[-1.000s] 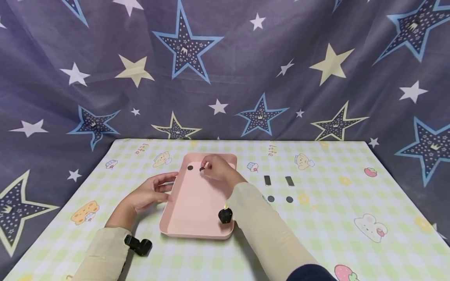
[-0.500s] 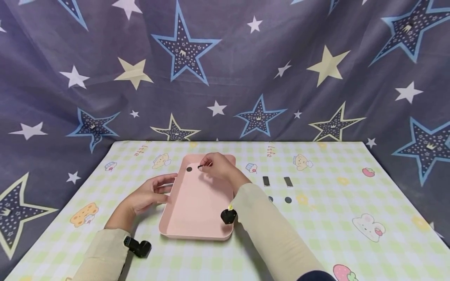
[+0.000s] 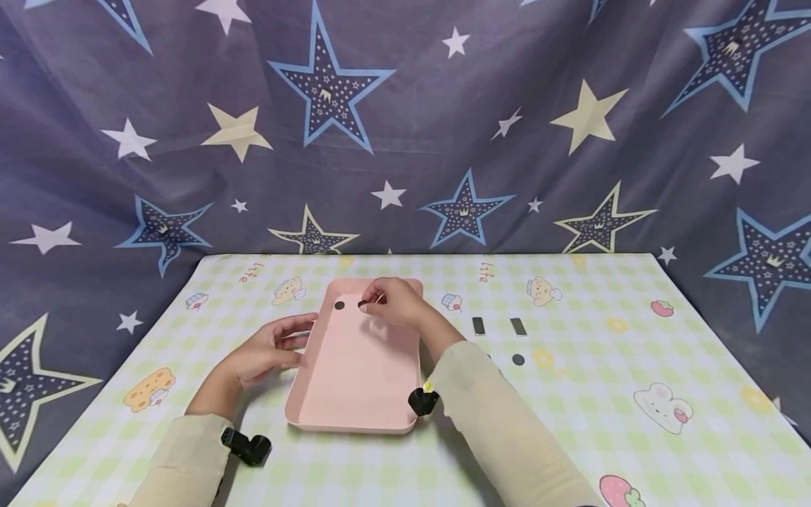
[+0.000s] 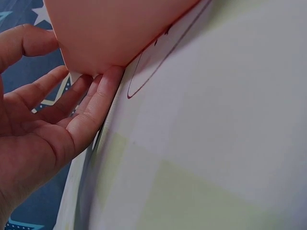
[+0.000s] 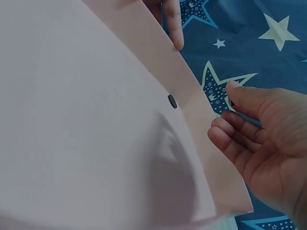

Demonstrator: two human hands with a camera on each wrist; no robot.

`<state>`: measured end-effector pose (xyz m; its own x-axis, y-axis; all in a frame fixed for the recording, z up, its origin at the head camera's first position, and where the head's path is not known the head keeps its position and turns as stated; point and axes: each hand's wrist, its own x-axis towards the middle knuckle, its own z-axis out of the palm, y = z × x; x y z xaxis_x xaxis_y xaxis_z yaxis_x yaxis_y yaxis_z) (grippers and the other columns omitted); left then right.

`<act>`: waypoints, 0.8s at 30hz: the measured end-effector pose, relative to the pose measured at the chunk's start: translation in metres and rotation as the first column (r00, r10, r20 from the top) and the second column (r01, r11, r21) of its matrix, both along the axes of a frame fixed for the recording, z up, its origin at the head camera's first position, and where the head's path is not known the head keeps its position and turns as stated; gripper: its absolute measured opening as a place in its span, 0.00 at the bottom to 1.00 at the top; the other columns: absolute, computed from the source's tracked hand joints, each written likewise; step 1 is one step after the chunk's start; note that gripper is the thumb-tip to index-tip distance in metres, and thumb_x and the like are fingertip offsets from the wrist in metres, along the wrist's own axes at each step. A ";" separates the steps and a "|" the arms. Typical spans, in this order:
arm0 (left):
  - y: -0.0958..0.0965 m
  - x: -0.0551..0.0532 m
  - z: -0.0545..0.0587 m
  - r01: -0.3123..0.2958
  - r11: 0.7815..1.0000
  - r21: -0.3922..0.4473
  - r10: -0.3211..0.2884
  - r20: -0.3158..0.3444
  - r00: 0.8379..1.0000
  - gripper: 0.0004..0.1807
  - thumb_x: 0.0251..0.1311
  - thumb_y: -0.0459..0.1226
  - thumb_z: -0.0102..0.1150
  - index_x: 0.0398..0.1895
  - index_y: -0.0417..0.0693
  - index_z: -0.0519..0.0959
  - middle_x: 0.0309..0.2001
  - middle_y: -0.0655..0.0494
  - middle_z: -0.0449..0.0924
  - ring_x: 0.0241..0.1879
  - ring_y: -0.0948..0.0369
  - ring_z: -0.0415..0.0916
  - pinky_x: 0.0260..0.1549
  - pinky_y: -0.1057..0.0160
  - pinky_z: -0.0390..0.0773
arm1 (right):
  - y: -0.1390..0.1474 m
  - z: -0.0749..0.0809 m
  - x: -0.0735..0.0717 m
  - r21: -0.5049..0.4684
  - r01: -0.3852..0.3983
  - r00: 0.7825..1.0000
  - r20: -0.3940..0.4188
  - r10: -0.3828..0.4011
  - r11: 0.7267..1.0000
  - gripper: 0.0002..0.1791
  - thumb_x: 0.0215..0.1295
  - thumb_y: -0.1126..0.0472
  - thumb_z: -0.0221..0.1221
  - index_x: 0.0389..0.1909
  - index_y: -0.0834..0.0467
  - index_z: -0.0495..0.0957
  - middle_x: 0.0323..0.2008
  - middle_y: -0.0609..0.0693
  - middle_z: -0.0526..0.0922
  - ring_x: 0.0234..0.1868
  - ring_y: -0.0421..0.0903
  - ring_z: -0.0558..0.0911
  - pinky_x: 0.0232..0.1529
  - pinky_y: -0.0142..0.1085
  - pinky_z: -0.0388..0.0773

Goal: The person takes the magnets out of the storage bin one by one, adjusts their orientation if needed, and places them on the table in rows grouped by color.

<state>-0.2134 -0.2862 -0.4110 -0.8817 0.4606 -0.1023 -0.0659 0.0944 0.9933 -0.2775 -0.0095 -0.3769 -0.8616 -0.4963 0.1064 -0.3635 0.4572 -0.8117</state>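
A pink rectangular tray lies on the table. A small black disc rests in its far left corner; the same disc shows near the wall in the right wrist view. Just right of it, over the tray, my right hand pinches another small black disc between thumb and fingers. That held disc is mostly hidden by the thumb in the right wrist view. My left hand touches the tray's left outer wall with extended fingers; its fingertips rest against that wall in the left wrist view.
Two dark rectangular pieces lie right of the tray. Below them is a black disc, with another mostly hidden by my right sleeve. A checked cloth covers the table; a star-patterned curtain hangs behind.
My right hand lifts its disc slightly, then lowers it a little, staying by the tray's far end. My right forearm shifts right, covering more of a table disc. The left hand stays at the wall.
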 end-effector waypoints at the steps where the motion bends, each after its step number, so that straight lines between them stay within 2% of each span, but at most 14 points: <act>1: 0.000 0.000 0.000 0.001 1.000 0.000 -0.001 0.000 1.000 0.46 0.52 0.21 0.61 0.74 0.30 0.51 0.70 0.30 0.53 0.61 0.50 0.70 0.49 0.58 0.79 | 0.001 0.001 0.001 0.005 0.000 1.000 -0.008 0.000 1.000 0.04 0.63 0.65 0.65 0.36 0.60 0.81 0.32 0.49 0.82 0.32 0.42 0.77 0.35 0.28 0.73; 14: 0.000 0.000 -0.001 -0.002 1.000 -0.001 0.002 0.002 1.000 0.46 0.52 0.21 0.62 0.74 0.30 0.51 0.70 0.32 0.56 0.61 0.51 0.70 0.49 0.58 0.79 | 0.016 0.005 0.009 0.014 0.004 0.997 -0.083 -0.003 1.000 0.04 0.62 0.63 0.66 0.36 0.59 0.81 0.32 0.47 0.83 0.31 0.42 0.79 0.35 0.29 0.75; 24: 0.002 0.000 0.001 -0.021 1.000 -0.014 0.021 0.006 1.000 0.46 0.50 0.21 0.63 0.73 0.30 0.52 0.68 0.32 0.59 0.60 0.53 0.72 0.48 0.58 0.79 | 0.028 0.008 0.017 -0.003 -0.001 0.997 -0.078 0.001 1.000 0.05 0.63 0.64 0.65 0.36 0.60 0.80 0.34 0.49 0.82 0.32 0.45 0.78 0.34 0.31 0.74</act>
